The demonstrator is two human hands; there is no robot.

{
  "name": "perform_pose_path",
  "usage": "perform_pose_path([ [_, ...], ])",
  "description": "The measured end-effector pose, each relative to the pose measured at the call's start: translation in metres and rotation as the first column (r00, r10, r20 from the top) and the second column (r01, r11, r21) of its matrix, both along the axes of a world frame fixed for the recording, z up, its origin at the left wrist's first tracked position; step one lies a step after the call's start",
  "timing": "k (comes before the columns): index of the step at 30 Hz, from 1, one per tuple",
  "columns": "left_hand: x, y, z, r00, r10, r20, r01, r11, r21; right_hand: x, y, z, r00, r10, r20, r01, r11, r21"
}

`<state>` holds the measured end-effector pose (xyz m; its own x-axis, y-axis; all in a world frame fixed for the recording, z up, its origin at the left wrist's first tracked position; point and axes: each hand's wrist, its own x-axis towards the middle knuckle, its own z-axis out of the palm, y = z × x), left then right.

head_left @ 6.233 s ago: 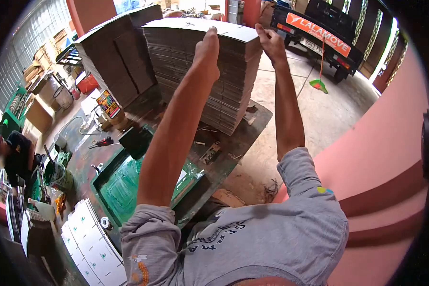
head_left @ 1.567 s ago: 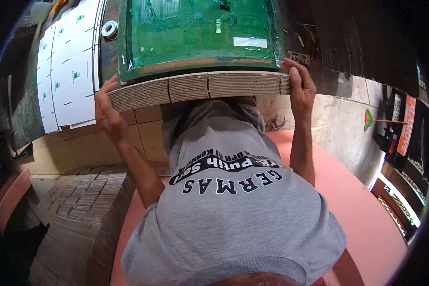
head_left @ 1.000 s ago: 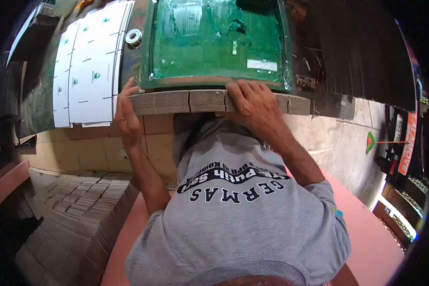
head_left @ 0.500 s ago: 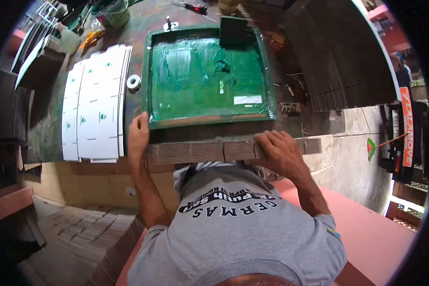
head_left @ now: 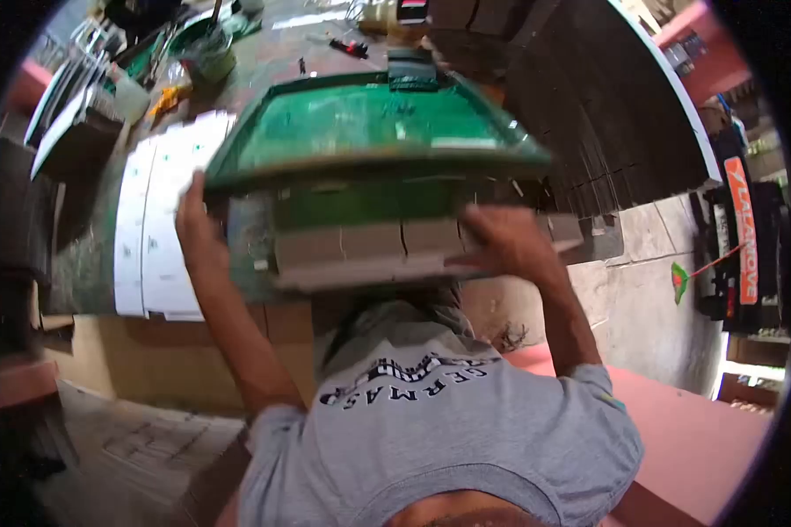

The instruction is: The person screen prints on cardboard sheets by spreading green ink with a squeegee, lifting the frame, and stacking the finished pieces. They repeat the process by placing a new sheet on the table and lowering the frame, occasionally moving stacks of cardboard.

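Observation:
A green screen-printing frame [head_left: 373, 169] is tilted up, its front edge raised off the table. My left hand [head_left: 200, 233] is closed on its front left corner. Wet green ink coats the mesh, and a dark green squeegee [head_left: 411, 72] rests at the frame's far edge. Beneath the raised edge lies a slotted cardboard sheet [head_left: 369, 241], partly hidden by the frame. My right hand [head_left: 511, 241] grips the sheet towards its right end, fingers above and thumb lower; motion blurs the fingertips.
White printed sheets [head_left: 171, 228] lie left of the frame. A tall dark cardboard stack [head_left: 606, 105] stands close on the right. Farther back are a green ink bucket [head_left: 204, 57] and a red-and-black tool [head_left: 350, 47]. A pink surface [head_left: 668, 413] is at my right side.
The frame's front edge has risen with my left hand, which moved left and up. The cardboard beneath now shows more of its face. My right hand stays near its right end.

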<state>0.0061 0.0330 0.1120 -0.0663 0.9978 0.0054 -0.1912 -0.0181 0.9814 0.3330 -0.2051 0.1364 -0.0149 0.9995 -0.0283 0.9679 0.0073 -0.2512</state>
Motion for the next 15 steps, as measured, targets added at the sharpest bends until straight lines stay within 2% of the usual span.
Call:
perform_pose_path([
  [1,0.003,0.007,0.012,0.996,-0.029,-0.090,0.040,0.992,0.117,0.003,0.016,0.007,0.989,-0.043,0.140,0.061,0.989,-0.133],
  [2,0.000,0.022,0.020,0.976,-0.084,-0.201,0.088,0.996,0.007,0.013,0.028,0.000,0.998,-0.051,0.032,0.053,0.997,-0.050],
  [3,0.007,0.026,0.035,0.987,-0.064,-0.147,0.060,0.998,-0.036,0.022,0.046,-0.007,0.996,-0.047,-0.079,0.050,0.998,0.037],
  [4,0.003,0.047,0.029,0.976,-0.102,-0.193,0.110,0.994,0.030,0.023,0.069,0.001,0.997,-0.072,0.039,0.073,0.997,-0.031],
  [5,0.014,0.041,0.049,0.964,-0.046,-0.262,0.087,0.985,0.147,0.027,0.092,0.000,0.993,-0.061,0.104,0.068,0.996,-0.064],
  [6,0.010,0.053,0.051,0.943,-0.099,-0.317,0.164,0.969,0.186,0.032,0.115,-0.001,0.985,-0.046,0.168,0.063,0.993,-0.096],
  [7,0.022,0.061,0.074,0.982,-0.117,-0.151,0.144,0.973,0.179,0.051,0.132,-0.020,0.968,0.053,0.246,-0.091,0.985,0.146],
  [8,0.029,0.068,0.078,0.986,-0.086,-0.140,0.110,0.978,0.175,0.064,0.146,-0.028,0.933,0.126,0.336,-0.253,0.895,0.368],
  [9,0.033,0.076,0.080,0.985,-0.072,-0.160,0.099,0.981,0.168,0.064,0.159,-0.024,0.925,0.156,0.347,-0.285,0.887,0.363],
  [11,0.036,0.090,0.085,0.977,-0.051,-0.208,0.083,0.985,0.149,0.060,0.185,-0.018,0.995,0.084,0.056,-0.088,0.994,0.072],
  [12,0.036,0.095,0.088,0.950,0.021,-0.313,0.018,0.992,0.121,0.070,0.202,-0.029,0.992,0.109,0.057,-0.113,0.991,0.066],
  [14,0.042,0.097,0.092,0.943,0.081,-0.323,-0.028,0.986,0.165,0.101,0.236,-0.056,0.988,0.152,0.025,-0.149,0.985,-0.082],
  [15,0.043,0.099,0.092,0.946,0.100,-0.309,-0.038,0.979,0.200,0.103,0.244,-0.054,0.985,0.170,0.026,-0.167,0.982,-0.087],
])
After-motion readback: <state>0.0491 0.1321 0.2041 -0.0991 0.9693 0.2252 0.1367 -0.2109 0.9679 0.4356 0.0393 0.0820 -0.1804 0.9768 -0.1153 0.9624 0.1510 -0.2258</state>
